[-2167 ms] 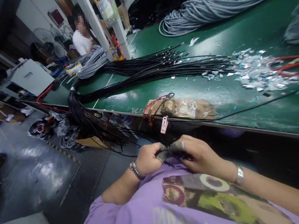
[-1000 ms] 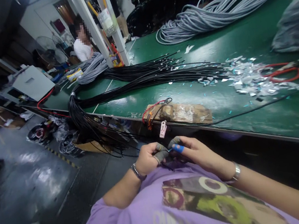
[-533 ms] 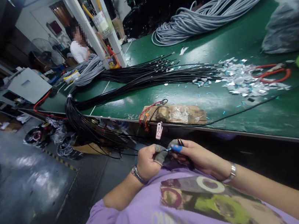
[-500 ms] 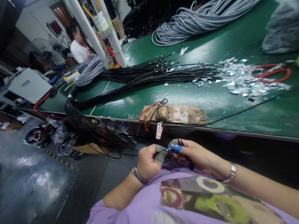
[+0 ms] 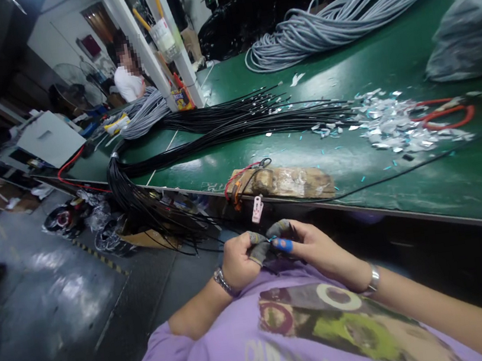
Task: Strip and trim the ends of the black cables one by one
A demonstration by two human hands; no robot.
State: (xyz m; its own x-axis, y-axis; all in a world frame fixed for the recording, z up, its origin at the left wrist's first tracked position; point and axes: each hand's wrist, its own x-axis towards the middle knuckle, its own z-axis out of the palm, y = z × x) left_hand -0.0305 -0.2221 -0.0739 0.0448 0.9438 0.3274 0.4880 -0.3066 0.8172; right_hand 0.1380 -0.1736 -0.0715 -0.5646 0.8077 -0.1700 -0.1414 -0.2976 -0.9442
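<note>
In front of my purple shirt, my left hand (image 5: pixel 239 259) is closed in a pinch, grey fingertip covers on its thumb and finger. From the hanging bundle, a black cable (image 5: pixel 208 249) runs up to it. Close against it, my right hand (image 5: pixel 320 248) is closed too, with a blue wrap on the thumb and a grey cover on a finger. A thin blue wire end (image 5: pixel 271 238) shows between the fingertips of both hands. The cable inside the fingers is mostly hidden.
A long black cable bundle (image 5: pixel 217 138) lies on the green table (image 5: pixel 427 202) and hangs over its edge. Beyond the taped wooden block (image 5: pixel 290 182) are foil scraps (image 5: pixel 388 124), red-handled scissors (image 5: pixel 447 115) and coiled grey cable (image 5: pixel 306 37). A person (image 5: pixel 128 80) sits far left.
My right hand has turned slightly and its fingertips have moved up and left, closer to my left fingers. The left hand stays nearly still. The view has shifted slightly.
</note>
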